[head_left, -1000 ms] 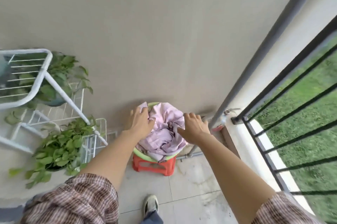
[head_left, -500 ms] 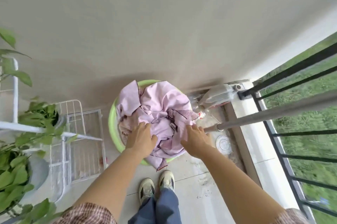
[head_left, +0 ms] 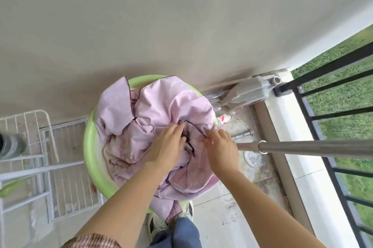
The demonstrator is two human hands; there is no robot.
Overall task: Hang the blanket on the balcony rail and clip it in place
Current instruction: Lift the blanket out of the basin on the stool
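The pale lilac blanket (head_left: 161,110) lies crumpled in a round green basin (head_left: 89,146) on the balcony floor, close to the wall and well apart from the black balcony rail (head_left: 323,117) on the right. The left hand (head_left: 167,146) rests flat on the cloth with its fingers straight. The right hand (head_left: 222,150) has its fingertips at a dark-edged fold just beside it, and I cannot tell whether they pinch the fabric.

Both hands (head_left: 167,146) (head_left: 221,151) touch the blanket (head_left: 161,106) in the basin (head_left: 88,146).
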